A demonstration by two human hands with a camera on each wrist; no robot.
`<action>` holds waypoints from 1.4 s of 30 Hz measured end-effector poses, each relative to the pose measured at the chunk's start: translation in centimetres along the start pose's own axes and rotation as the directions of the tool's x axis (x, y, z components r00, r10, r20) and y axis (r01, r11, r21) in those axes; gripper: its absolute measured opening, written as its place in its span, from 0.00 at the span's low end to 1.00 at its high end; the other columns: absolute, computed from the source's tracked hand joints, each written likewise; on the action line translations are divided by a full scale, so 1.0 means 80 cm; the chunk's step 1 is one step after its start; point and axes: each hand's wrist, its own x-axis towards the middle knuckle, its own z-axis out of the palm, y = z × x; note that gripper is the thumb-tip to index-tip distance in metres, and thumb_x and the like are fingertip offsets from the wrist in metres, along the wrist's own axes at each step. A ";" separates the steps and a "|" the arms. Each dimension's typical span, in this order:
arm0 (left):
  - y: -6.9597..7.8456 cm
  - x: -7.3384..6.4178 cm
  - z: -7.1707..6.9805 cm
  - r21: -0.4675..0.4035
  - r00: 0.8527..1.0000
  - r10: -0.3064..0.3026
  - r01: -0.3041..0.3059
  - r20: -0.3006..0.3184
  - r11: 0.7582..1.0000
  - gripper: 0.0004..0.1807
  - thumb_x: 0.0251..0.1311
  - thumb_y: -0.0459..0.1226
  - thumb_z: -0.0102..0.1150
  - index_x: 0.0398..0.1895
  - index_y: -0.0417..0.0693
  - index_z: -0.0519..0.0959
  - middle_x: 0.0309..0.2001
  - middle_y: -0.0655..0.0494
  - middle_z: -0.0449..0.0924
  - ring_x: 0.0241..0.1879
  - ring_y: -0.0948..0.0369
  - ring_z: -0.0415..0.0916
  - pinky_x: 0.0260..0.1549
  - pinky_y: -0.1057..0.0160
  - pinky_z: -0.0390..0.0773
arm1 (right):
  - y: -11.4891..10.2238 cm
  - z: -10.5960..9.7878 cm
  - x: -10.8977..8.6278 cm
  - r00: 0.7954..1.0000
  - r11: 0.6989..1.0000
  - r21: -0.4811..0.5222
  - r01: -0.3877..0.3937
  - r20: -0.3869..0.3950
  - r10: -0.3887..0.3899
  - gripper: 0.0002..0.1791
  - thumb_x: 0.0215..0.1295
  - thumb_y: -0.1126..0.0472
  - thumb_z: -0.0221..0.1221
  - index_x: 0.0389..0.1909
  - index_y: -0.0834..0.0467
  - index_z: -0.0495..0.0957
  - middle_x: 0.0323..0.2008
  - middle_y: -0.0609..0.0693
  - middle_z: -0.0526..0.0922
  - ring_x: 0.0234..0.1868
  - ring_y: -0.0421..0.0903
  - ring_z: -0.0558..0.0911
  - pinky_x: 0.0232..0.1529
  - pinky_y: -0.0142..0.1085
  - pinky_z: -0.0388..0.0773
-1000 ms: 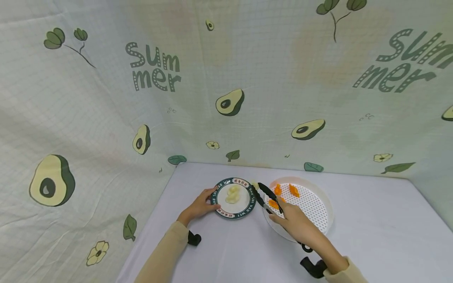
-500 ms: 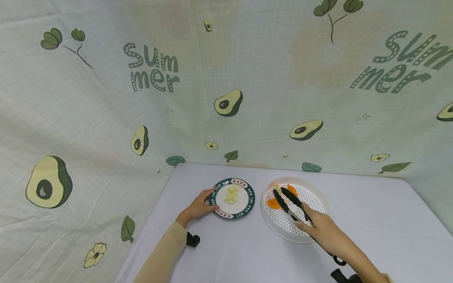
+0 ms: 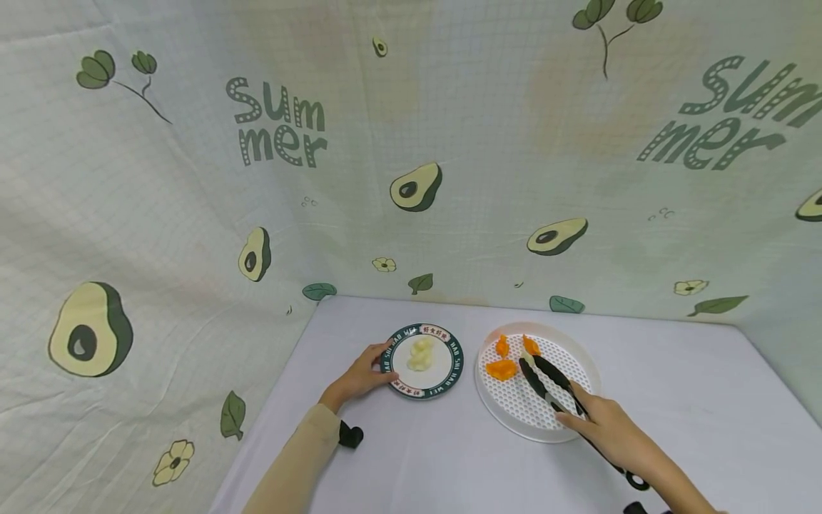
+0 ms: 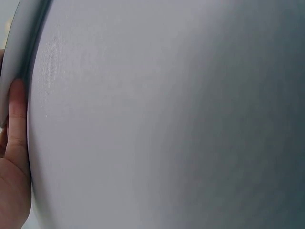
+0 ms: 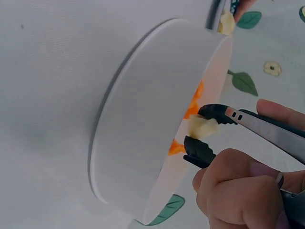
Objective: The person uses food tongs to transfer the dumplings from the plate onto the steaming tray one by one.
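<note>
My left hand (image 3: 362,373) holds the near-left rim of a small round plate (image 3: 458,357) with a dark green lettered border. On the plate sit several pale yellow pieces (image 3: 420,355). In my right hand (image 3: 606,426) I grip black-tipped metal tongs (image 3: 532,377). A pale yellow piece (image 5: 202,127) is pinched between their tips in the right wrist view. The tips are at a round white tray (image 3: 565,357) with a perforated bottom, where orange pieces (image 3: 501,369) lie. Whether the pinched piece touches the tray, I cannot tell.
Plate and tray stand side by side on a white tabletop (image 3: 443,457). Behind and to the left hangs a cloth (image 3: 475,128) printed with avocados and leaves. A black object (image 3: 350,434) shows beside my left sleeve.
The tongs have carried a pale yellow piece from beside the plate rightward to the tray, beside the orange pieces. My right hand moved right; my left hand stays at the plate.
</note>
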 end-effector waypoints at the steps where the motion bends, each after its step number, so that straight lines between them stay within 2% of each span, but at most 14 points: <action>1: 0.000 0.000 0.000 0.004 1.000 -0.001 0.001 0.000 1.000 0.47 0.58 0.47 0.72 0.78 0.54 0.58 0.72 0.44 0.61 0.66 0.48 0.64 0.67 0.45 0.61 | 0.002 0.000 0.000 1.000 1.000 0.001 -0.001 0.002 0.001 0.44 0.73 0.48 0.57 0.65 0.86 0.55 0.60 0.83 0.66 0.60 0.77 0.69 0.54 0.64 0.73; 10: -0.002 0.002 0.000 0.004 1.000 0.000 0.000 0.007 1.000 0.48 0.58 0.49 0.71 0.78 0.54 0.57 0.72 0.44 0.60 0.65 0.48 0.64 0.67 0.44 0.62 | 0.013 0.003 0.004 1.000 1.000 -0.004 -0.008 0.010 0.008 0.45 0.73 0.48 0.57 0.64 0.87 0.55 0.59 0.84 0.66 0.59 0.78 0.69 0.53 0.65 0.73; 24: 0.001 0.002 -0.001 0.018 1.000 -0.008 0.008 0.010 1.000 0.48 0.58 0.49 0.71 0.79 0.55 0.57 0.72 0.44 0.59 0.68 0.47 0.61 0.68 0.45 0.60 | 0.017 0.004 0.015 0.995 0.997 -0.017 -0.078 0.056 0.079 0.46 0.71 0.49 0.58 0.63 0.88 0.54 0.58 0.85 0.65 0.59 0.79 0.68 0.51 0.65 0.74; 38: -0.001 0.003 0.000 0.001 1.000 0.002 -0.002 0.013 1.000 0.47 0.58 0.47 0.71 0.78 0.53 0.57 0.72 0.44 0.59 0.66 0.48 0.63 0.68 0.45 0.60 | 0.017 0.004 0.021 0.992 0.995 -0.025 -0.101 0.072 0.103 0.46 0.71 0.49 0.59 0.63 0.88 0.54 0.57 0.86 0.65 0.58 0.80 0.68 0.48 0.65 0.76; 42: -0.001 0.000 -0.001 0.005 1.000 0.005 -0.006 0.009 1.000 0.47 0.58 0.47 0.71 0.78 0.52 0.57 0.72 0.43 0.59 0.67 0.47 0.62 0.68 0.45 0.60 | 0.015 0.002 0.019 0.994 0.996 -0.025 -0.091 0.062 0.092 0.47 0.71 0.47 0.58 0.64 0.88 0.53 0.58 0.86 0.64 0.59 0.80 0.67 0.49 0.65 0.75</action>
